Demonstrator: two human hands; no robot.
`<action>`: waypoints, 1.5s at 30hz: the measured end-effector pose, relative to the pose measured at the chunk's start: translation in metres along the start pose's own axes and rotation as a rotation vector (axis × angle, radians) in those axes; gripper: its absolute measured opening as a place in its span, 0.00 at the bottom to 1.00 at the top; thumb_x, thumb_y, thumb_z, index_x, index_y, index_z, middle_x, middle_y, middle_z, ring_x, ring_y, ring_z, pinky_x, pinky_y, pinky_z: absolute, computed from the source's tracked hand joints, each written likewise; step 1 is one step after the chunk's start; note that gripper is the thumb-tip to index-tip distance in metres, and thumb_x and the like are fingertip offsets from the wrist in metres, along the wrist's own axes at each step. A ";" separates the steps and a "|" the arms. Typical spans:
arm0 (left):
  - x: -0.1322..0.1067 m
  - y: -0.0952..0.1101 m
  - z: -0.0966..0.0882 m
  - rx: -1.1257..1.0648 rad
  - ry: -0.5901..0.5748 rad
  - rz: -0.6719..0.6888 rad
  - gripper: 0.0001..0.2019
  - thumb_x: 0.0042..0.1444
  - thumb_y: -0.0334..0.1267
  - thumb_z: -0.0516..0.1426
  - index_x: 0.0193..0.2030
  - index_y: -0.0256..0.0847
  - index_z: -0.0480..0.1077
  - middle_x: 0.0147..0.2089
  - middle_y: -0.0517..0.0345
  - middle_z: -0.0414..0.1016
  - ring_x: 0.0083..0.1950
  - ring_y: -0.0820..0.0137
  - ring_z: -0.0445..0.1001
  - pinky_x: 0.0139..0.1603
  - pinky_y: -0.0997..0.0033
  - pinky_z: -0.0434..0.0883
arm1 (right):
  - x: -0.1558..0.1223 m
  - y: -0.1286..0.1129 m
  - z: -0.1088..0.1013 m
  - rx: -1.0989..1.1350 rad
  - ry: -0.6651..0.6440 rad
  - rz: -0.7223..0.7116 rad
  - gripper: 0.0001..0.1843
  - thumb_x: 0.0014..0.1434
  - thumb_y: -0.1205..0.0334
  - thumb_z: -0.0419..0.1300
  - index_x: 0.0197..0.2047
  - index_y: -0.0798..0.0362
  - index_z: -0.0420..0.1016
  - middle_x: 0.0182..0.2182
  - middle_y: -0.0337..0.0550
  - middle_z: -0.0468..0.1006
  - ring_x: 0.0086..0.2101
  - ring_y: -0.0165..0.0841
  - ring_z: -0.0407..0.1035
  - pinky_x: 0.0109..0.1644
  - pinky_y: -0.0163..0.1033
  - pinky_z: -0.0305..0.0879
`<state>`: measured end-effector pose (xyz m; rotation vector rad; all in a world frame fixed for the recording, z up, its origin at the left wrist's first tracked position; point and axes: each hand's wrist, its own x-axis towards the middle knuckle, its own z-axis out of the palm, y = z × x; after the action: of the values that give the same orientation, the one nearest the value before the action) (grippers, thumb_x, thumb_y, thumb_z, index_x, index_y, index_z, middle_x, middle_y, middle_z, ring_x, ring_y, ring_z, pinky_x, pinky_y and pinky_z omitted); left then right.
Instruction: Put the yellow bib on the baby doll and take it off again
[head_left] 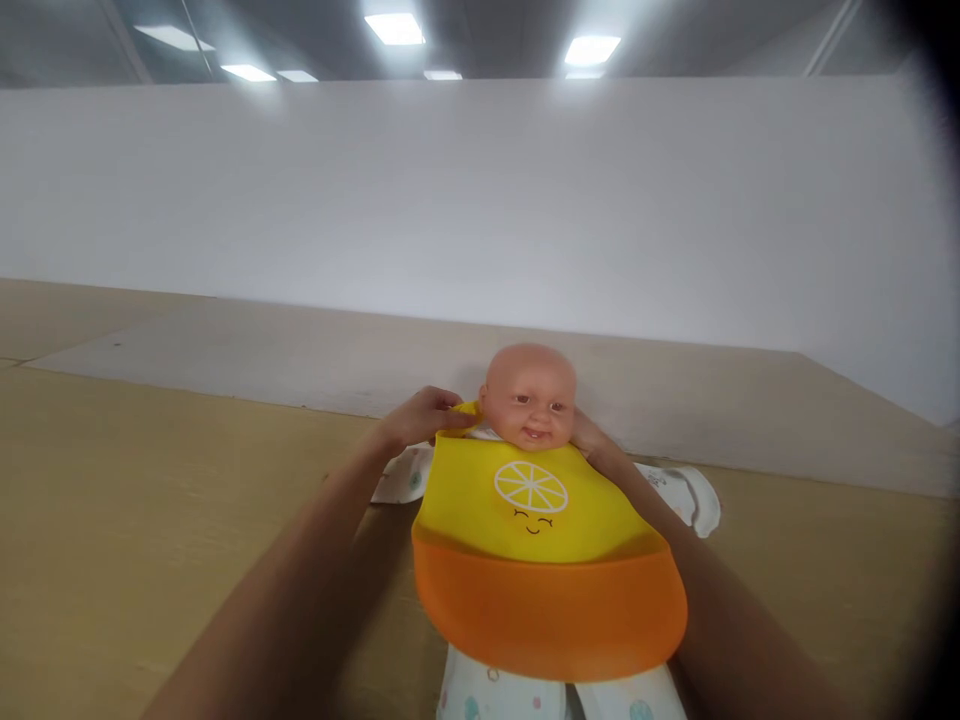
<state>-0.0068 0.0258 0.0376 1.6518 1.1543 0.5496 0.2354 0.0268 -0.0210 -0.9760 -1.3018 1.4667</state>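
Observation:
A baby doll (529,395) in white patterned clothes lies on its back on a tan wooden table (135,520). A yellow silicone bib (525,500) with an orange catch pocket and a lemon-slice face covers its chest. My left hand (420,415) is closed on the bib's neck strap beside the doll's head. My right hand (589,438) reaches behind the doll's neck on the other side; its fingers are mostly hidden by the head and bib.
A white partition wall (480,200) stands behind the table. A paler grey board (262,350) lies along the table's far part. Ceiling lights shine above.

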 end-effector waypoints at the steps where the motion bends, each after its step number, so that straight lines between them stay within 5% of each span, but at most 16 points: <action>1: 0.000 0.000 0.001 0.029 0.004 -0.003 0.19 0.44 0.51 0.62 0.21 0.39 0.63 0.20 0.64 0.57 0.22 0.76 0.55 0.23 0.73 0.50 | 0.002 0.001 0.000 -0.003 0.003 0.009 0.19 0.46 0.56 0.65 0.42 0.54 0.77 0.42 0.48 0.78 0.45 0.44 0.70 0.45 0.45 0.68; 6: 0.005 -0.008 -0.001 0.206 0.033 -0.012 0.17 0.48 0.49 0.58 0.20 0.39 0.60 0.19 0.65 0.55 0.21 0.76 0.55 0.23 0.73 0.51 | 0.007 0.010 -0.008 -0.009 0.009 0.027 0.21 0.45 0.57 0.67 0.44 0.54 0.77 0.45 0.48 0.78 0.46 0.45 0.70 0.46 0.45 0.69; 14: 0.014 -0.019 -0.004 0.250 0.074 -0.023 0.13 0.41 0.46 0.61 0.28 0.38 0.69 0.23 0.61 0.68 0.23 0.72 0.65 0.23 0.73 0.58 | 0.010 0.018 -0.019 0.026 -0.004 0.072 0.20 0.44 0.60 0.68 0.43 0.54 0.78 0.47 0.50 0.77 0.43 0.45 0.72 0.43 0.46 0.71; 20: 0.011 -0.014 0.000 0.370 0.097 -0.025 0.14 0.44 0.49 0.58 0.22 0.39 0.66 0.18 0.64 0.60 0.21 0.75 0.57 0.22 0.72 0.50 | 0.005 0.013 -0.014 0.066 0.013 0.085 0.19 0.43 0.60 0.69 0.41 0.53 0.78 0.44 0.48 0.78 0.41 0.44 0.71 0.41 0.45 0.70; 27: 0.010 -0.014 0.004 0.506 0.146 0.021 0.19 0.43 0.46 0.57 0.16 0.42 0.49 0.19 0.66 0.45 0.21 0.77 0.47 0.23 0.69 0.42 | 0.007 0.016 -0.012 -0.023 -0.023 0.037 0.22 0.45 0.54 0.67 0.43 0.54 0.77 0.42 0.48 0.78 0.41 0.43 0.71 0.40 0.44 0.69; 36: 0.014 -0.015 0.005 0.648 0.203 0.028 0.17 0.44 0.46 0.57 0.15 0.41 0.55 0.17 0.64 0.53 0.22 0.75 0.54 0.24 0.69 0.45 | 0.002 0.009 -0.007 -0.058 0.014 0.000 0.23 0.47 0.52 0.64 0.46 0.51 0.75 0.40 0.46 0.79 0.43 0.42 0.70 0.44 0.44 0.67; 41: 0.013 -0.015 -0.002 0.582 0.188 0.050 0.18 0.44 0.47 0.57 0.14 0.41 0.57 0.17 0.65 0.53 0.22 0.75 0.54 0.24 0.71 0.48 | -0.001 0.001 -0.004 -0.070 0.033 0.009 0.22 0.45 0.54 0.66 0.44 0.53 0.75 0.39 0.47 0.79 0.42 0.43 0.70 0.44 0.44 0.67; 45: 0.012 -0.018 -0.009 0.297 0.091 0.052 0.18 0.44 0.49 0.59 0.17 0.40 0.60 0.17 0.66 0.55 0.20 0.76 0.55 0.23 0.72 0.49 | 0.002 0.006 -0.003 -0.033 0.036 -0.009 0.22 0.46 0.51 0.65 0.44 0.52 0.75 0.38 0.46 0.79 0.42 0.43 0.70 0.43 0.44 0.67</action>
<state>-0.0164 0.0409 0.0233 1.9307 1.3118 0.5086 0.2375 0.0293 -0.0269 -1.0127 -1.3066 1.4188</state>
